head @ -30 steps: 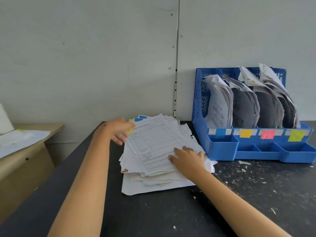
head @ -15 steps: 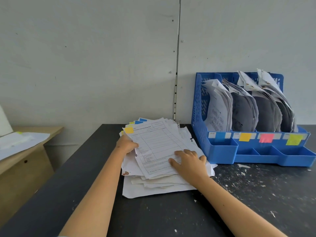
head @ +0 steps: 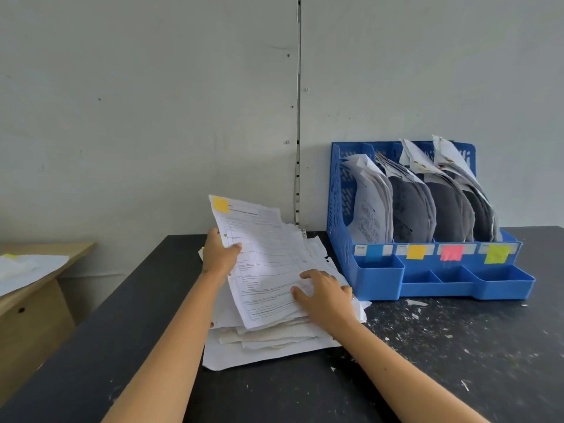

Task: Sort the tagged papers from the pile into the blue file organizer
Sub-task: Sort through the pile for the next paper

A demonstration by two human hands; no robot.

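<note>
The left hand (head: pixel 220 254) pinches the left edge of a white printed form sheet bearing a yellow sticky tag (head: pixel 221 204) at its upper-left corner, thumb on the face, lifting that edge off the untidy pile of white papers (head: pixel 274 340). The sheet (head: pixel 262 264) tilts up toward 11 o'clock. The right hand (head: pixel 328 293), fingers spread flat, presses on the sheet's lower right part over the pile. The blue plastic file organizer (head: pixel 378 282), at 3 o'clock from the pile on the black speckled tabletop (head: pixel 457 346), holds four stuffed compartments labelled blue, orange, pink and yellow-green.
</note>
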